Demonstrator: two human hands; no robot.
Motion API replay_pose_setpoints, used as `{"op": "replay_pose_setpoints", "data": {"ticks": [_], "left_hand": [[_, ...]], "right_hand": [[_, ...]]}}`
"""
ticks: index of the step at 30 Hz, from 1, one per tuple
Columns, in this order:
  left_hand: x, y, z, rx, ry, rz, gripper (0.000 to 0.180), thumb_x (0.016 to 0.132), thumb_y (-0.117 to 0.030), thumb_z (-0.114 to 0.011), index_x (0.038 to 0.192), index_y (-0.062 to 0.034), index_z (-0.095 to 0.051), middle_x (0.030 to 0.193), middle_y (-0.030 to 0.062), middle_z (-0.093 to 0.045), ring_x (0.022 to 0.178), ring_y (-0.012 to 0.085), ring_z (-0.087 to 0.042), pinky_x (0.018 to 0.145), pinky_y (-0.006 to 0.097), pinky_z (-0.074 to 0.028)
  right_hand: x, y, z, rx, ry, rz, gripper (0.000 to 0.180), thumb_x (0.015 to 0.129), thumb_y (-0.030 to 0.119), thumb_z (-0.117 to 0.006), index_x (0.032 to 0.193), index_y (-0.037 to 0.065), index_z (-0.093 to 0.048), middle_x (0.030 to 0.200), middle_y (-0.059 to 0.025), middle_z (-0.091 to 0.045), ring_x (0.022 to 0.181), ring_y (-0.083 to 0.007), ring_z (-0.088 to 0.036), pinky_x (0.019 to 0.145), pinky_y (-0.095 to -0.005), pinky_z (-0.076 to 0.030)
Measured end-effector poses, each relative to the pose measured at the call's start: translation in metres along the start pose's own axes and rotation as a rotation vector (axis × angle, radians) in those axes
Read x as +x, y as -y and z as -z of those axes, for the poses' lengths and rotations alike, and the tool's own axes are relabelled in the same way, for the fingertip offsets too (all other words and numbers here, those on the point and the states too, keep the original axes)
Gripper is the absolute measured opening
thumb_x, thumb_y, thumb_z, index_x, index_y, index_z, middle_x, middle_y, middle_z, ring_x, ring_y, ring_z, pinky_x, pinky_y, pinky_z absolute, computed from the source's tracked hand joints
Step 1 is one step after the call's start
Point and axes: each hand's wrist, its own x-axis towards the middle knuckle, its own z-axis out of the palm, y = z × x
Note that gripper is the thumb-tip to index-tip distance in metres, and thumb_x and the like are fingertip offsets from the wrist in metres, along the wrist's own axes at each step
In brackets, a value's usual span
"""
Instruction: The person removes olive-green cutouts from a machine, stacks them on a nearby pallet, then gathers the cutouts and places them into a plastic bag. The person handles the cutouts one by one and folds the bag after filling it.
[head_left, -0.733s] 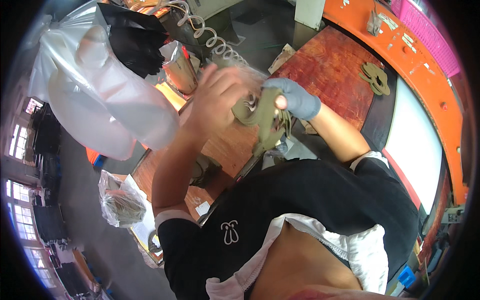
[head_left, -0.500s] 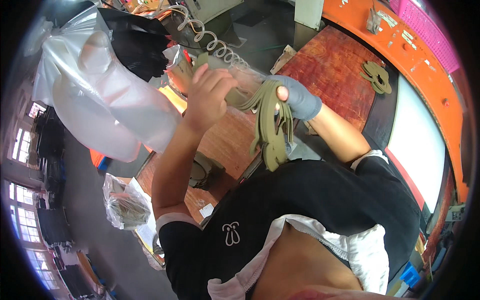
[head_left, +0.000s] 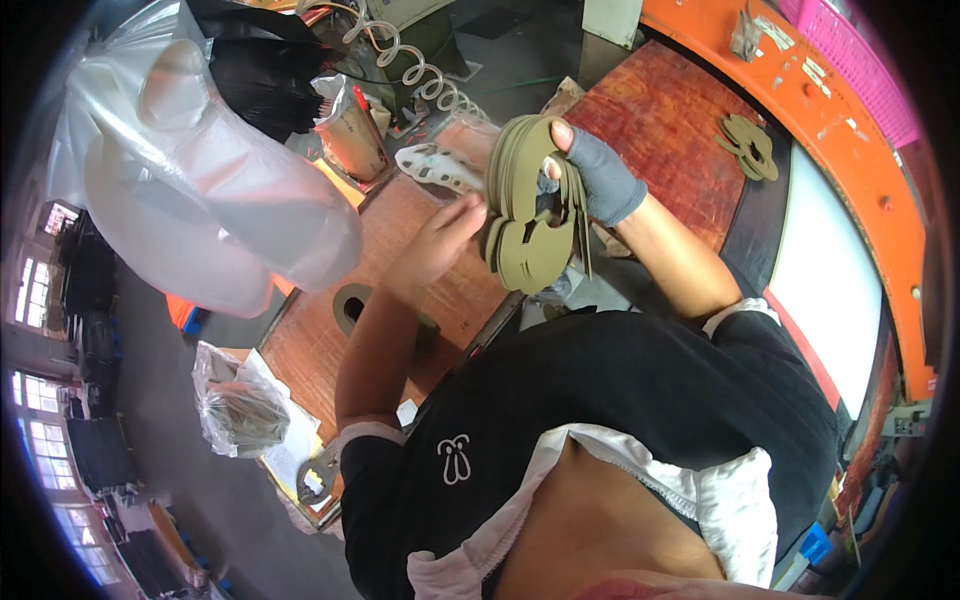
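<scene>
My right hand (head_left: 603, 178), in a grey glove with bare fingertips, grips a thick stack of olive-green cut-out pieces (head_left: 535, 255) in front of my chest. Its thumb and a finger poke through and over the stack's curved upper part, while the lower lobes hang down. My left hand (head_left: 440, 245), bare and slightly blurred, has its fingers stretched out beside the stack's left edge; whether they touch it I cannot tell. Under my left forearm, partly hidden, another olive piece with a hole (head_left: 349, 305) lies on the wooden board (head_left: 310, 345).
Large translucent plastic bags (head_left: 230, 200) hang at the left. A bagged bundle (head_left: 240, 405) sits at the board's near left corner. Beyond the stack lies a white patterned piece (head_left: 440, 167). More olive pieces (head_left: 748, 148) rest on the reddish board (head_left: 660, 130), beside an orange machine beam (head_left: 850, 120).
My left hand has let go of the end of the olive pieces and moved down. The stack, bent and stretched between both hands before, now hangs gathered in a rounded shape from my right hand.
</scene>
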Motion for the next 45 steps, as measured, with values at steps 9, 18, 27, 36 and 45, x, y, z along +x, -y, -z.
{"op": "replay_pose_setpoints", "data": {"ticks": [9,18,27,36,45], "left_hand": [[-0.002,0.035,-0.011,-0.667,0.294,-0.027,0.046,0.089,-0.019,-0.053,0.126,0.0038,-0.04,0.123,0.0114,-0.049,0.113,0.0202,-0.048,0.098,0.036,-0.036],[-0.009,0.019,-0.012,-0.355,0.088,0.103,0.041,0.082,-0.003,-0.047,0.122,0.0056,-0.045,0.119,0.0114,-0.052,0.113,0.0209,-0.048,0.097,0.036,-0.036],[-0.013,-0.011,0.008,0.416,-0.089,0.034,0.033,0.083,0.0,-0.043,0.115,0.0029,-0.05,0.105,0.0067,-0.057,0.097,0.0122,-0.052,0.084,0.029,-0.043],[0.0,0.029,-0.016,-0.174,-0.187,0.014,0.036,0.088,0.001,-0.041,0.124,-0.0011,-0.044,0.115,0.0086,-0.054,0.105,0.0172,-0.052,0.089,0.033,-0.042],[-0.008,0.054,-0.048,-0.253,-0.377,-0.001,0.039,0.088,-0.015,-0.056,0.12,-0.0005,-0.04,0.107,0.007,-0.053,0.098,0.0131,-0.05,0.087,0.03,-0.042]], "right_hand": [[0.01,-0.02,0.002,0.019,-0.047,-0.067,0.063,0.083,0.048,-0.054,0.123,0.001,-0.045,0.105,-0.0111,-0.059,0.092,-0.0151,-0.058,0.082,-0.0269,-0.047],[0.012,-0.018,0.001,0.024,0.033,-0.04,0.068,0.08,0.05,-0.056,0.123,-0.002,-0.044,0.108,-0.0119,-0.056,0.097,-0.0179,-0.056,0.084,-0.0289,-0.046],[0.007,-0.023,0.001,-0.028,0.02,-0.115,0.067,0.075,0.057,-0.058,0.108,-0.002,-0.054,0.089,-0.0155,-0.064,0.068,-0.0204,-0.065,0.041,-0.0271,-0.052],[0.01,-0.023,0.006,-0.021,-0.075,-0.012,0.051,0.085,0.043,-0.053,0.114,0.002,-0.052,0.088,-0.0062,-0.06,0.075,-0.0126,-0.059,0.062,-0.0245,-0.05],[0.02,-0.074,0.032,-0.143,-0.442,-0.166,0.035,0.084,0.039,-0.059,0.089,0.005,-0.06,0.067,0.001,-0.053,0.059,-0.0079,-0.05,0.053,-0.0228,-0.042]]}}
